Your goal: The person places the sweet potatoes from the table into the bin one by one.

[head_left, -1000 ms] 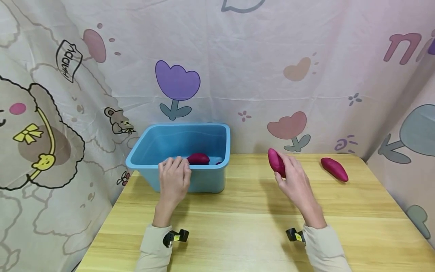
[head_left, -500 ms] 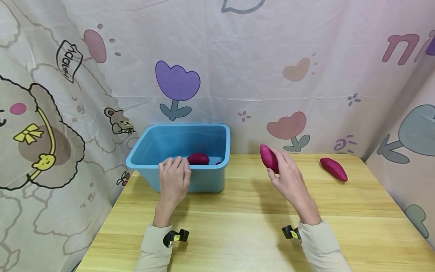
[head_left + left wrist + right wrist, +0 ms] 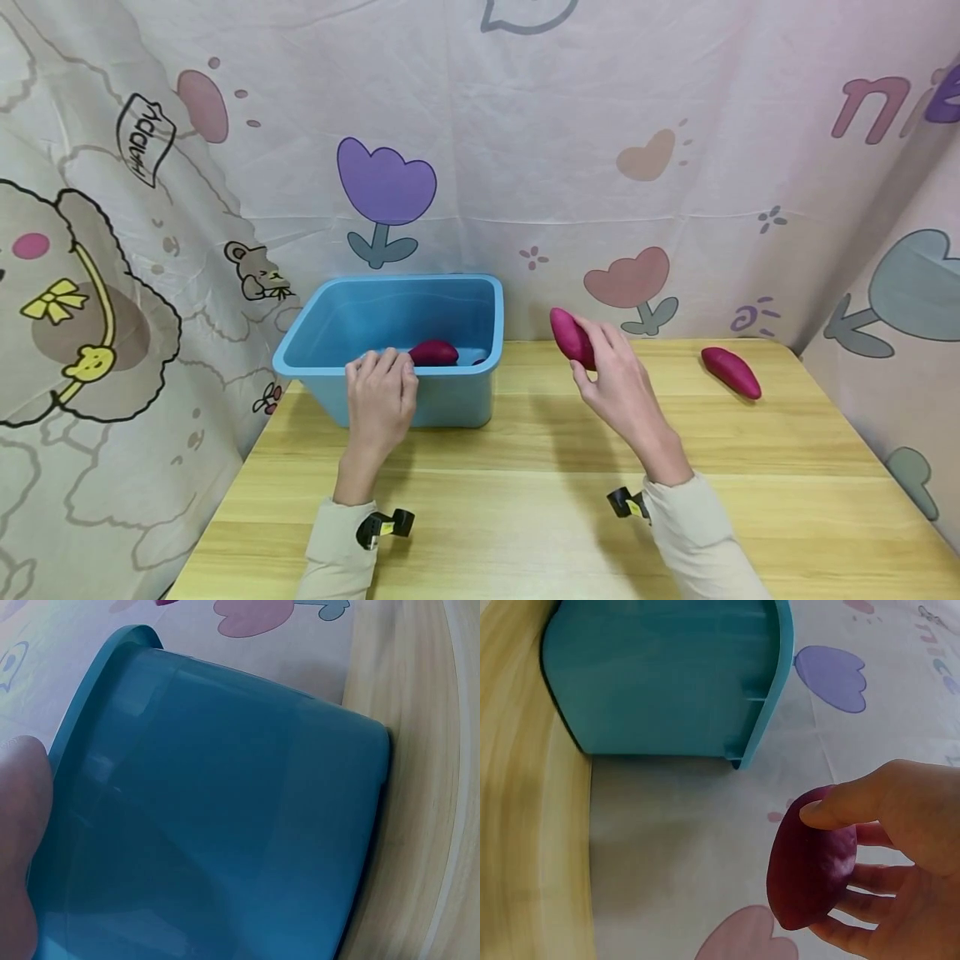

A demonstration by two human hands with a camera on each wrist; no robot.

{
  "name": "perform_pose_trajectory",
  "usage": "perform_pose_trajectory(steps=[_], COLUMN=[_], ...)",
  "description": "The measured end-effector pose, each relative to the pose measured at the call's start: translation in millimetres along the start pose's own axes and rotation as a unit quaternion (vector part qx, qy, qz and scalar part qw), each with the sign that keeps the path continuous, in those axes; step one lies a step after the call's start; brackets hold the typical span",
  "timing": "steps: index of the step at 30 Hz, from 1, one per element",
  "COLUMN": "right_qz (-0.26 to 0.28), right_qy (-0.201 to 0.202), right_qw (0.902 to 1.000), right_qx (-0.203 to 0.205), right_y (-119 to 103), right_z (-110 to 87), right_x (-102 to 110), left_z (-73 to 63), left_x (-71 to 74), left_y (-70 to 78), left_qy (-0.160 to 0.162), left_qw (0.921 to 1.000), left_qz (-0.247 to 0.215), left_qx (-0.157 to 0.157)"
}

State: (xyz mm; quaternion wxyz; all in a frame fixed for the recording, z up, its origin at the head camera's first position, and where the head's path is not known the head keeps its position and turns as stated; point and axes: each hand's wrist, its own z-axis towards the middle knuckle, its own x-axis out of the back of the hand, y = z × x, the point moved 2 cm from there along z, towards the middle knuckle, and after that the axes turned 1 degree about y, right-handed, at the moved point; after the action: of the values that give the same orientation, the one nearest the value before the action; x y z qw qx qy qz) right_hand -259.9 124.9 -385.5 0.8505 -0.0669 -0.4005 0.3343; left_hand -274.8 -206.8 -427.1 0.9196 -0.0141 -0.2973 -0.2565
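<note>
My left hand (image 3: 380, 400) grips the front rim of a blue plastic bin (image 3: 457, 398), fingers curled over the edge. In the left wrist view the bin's outer wall (image 3: 225, 802) fills most of the picture, with part of the hand at the left edge. My right hand (image 3: 618, 383) holds a purple-red sweet potato (image 3: 572, 337) above the table, right of the bin. The right wrist view shows thumb and fingers pinching that sweet potato (image 3: 810, 862). Inside the bin lies another sweet potato (image 3: 435, 352), and a sliver of a further purple-red thing shows beside it, mostly hidden by the rim.
One more sweet potato (image 3: 731, 372) lies on the wooden table (image 3: 517, 517) at the far right. Behind the table hangs a printed cloth (image 3: 540, 125), close to the bin's back; another side of cloth borders the left.
My right hand has carried its sweet potato left and slightly up, toward the bin. The left hand keeps its grip on the rim. The head view has shifted slightly.
</note>
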Motion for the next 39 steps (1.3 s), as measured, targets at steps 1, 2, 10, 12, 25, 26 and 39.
perform_pose_trajectory(steps=[1,2,10,12,25,26,39], right_qz=[-0.001,-0.001,0.006,0.01,0.043,0.045,0.053], right_qy=[-0.001,-0.001,0.0,0.0,-0.001,-0.003,-0.02], right_qw=[1.0,1.0,0.9997,0.9995,0.9978,0.9976,0.9953], right_qx=[0.002,0.004,0.025,0.029,0.051,0.052,0.078], right_y=[-1,-3,-18,-22,-48,-49,-70], right_z=[1.4,2.9,16.1,19.3,37.4,38.4,48.4], right_x=[0,-1,-3,-5,-22,-22,-36], left_z=[0.1,0.1,0.0,0.0,0.1,0.3,0.8], left_x=[0.1,0.2,1.0,0.9,-0.6,-0.6,-0.5], left_y=[0.2,0.3,0.9,0.9,0.3,0.4,1.5], left_qy=[-0.001,-0.002,-0.019,-0.021,-0.002,-0.005,0.002], left_qw=[1.0,1.0,0.9998,0.9997,1.0,1.0,1.0], left_qz=[0.0,-0.002,0.001,0.003,0.001,0.002,0.003], left_qx=[0.001,0.002,0.01,0.01,-0.002,-0.002,-0.004])
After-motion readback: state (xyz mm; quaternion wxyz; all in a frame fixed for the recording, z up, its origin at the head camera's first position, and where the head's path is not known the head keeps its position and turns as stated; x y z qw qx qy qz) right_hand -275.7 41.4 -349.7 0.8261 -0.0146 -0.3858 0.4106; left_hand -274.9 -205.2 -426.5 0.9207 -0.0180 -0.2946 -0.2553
